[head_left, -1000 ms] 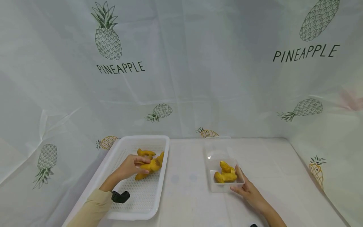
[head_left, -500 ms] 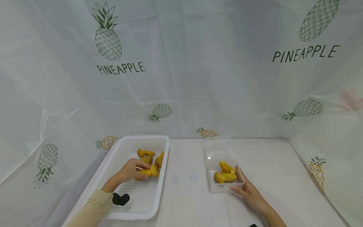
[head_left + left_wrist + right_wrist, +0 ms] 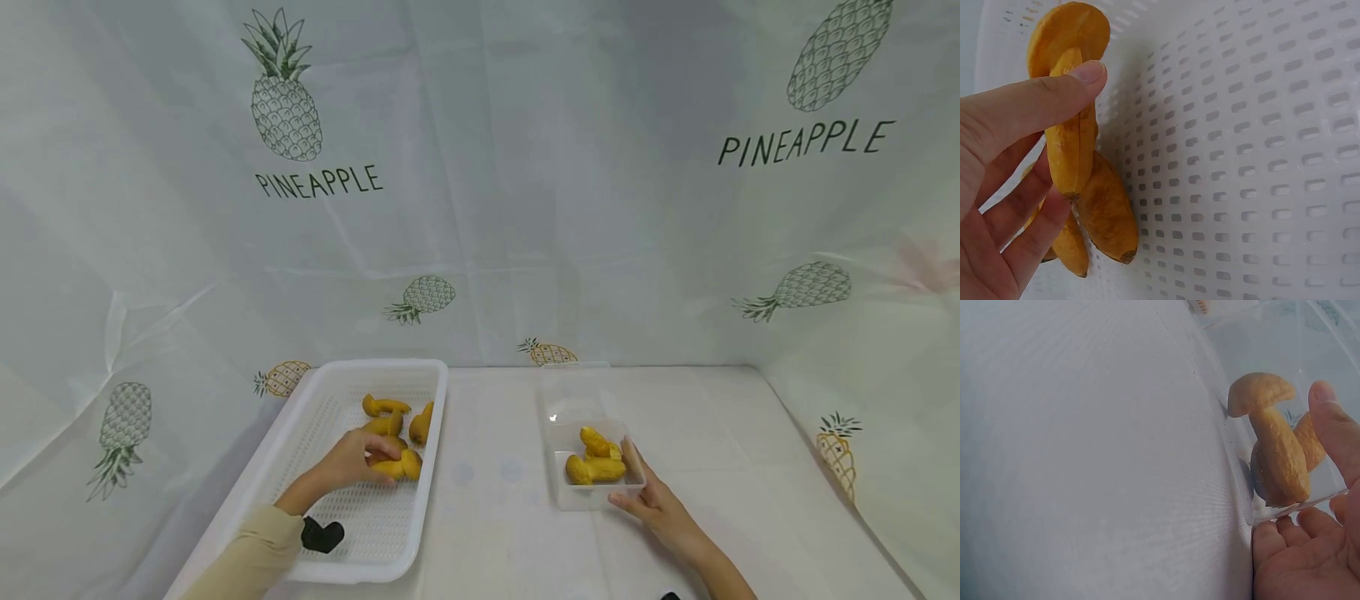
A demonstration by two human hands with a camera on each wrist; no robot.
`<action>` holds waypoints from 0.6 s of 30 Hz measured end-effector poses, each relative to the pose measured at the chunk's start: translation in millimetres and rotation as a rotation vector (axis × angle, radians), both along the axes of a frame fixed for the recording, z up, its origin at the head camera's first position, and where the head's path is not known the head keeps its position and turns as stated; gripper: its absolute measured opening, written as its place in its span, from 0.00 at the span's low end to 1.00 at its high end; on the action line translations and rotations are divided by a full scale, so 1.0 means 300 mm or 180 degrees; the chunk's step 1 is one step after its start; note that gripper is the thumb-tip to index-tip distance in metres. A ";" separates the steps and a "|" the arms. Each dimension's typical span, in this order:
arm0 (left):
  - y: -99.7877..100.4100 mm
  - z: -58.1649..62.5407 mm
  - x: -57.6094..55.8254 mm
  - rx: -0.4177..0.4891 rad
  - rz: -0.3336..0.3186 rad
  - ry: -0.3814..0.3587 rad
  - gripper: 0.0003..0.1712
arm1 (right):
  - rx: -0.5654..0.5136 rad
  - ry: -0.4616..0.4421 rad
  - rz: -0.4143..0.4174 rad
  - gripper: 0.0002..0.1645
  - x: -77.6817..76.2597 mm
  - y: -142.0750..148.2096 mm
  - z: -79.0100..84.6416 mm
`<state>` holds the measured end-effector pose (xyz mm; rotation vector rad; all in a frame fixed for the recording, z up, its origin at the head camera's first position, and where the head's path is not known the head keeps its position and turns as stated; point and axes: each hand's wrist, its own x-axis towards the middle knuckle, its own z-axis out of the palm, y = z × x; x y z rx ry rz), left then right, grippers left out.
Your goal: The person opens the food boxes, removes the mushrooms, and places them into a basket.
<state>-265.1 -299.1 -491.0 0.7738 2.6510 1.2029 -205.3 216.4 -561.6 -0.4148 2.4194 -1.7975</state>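
Note:
Over the white perforated basket (image 3: 375,533), my left hand (image 3: 352,462) pinches a yellow mushroom (image 3: 408,464) by its stem. In the left wrist view the thumb lies across this mushroom (image 3: 1072,153), below its wide cap, with fingers behind it. More yellow mushrooms (image 3: 1107,209) lie beneath and beside it, partly hidden by the hand. My right hand (image 3: 660,508) holds the front right corner of a clear plastic box (image 3: 577,497) with its lid raised. Inside the box are yellow mushrooms (image 3: 600,469); the right wrist view shows one mushroom (image 3: 1279,450) through the clear wall.
Other mushrooms (image 3: 386,406) rest toward the back of the basket. A black strap-like object (image 3: 322,536) shows by the left wrist. White table surface (image 3: 487,517) separates basket and box. A pineapple-print curtain (image 3: 525,208) hangs behind and at both sides.
My left hand has shifted slightly toward the front of the basket with the pinched mushroom, uncovering more mushrooms behind it. The right hand and the box stay where they were.

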 end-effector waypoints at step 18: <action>-0.004 -0.016 -0.001 -0.0133 -0.0083 -0.0110 0.18 | -0.0054 0.0069 0.0037 0.54 0.000 0.004 -0.004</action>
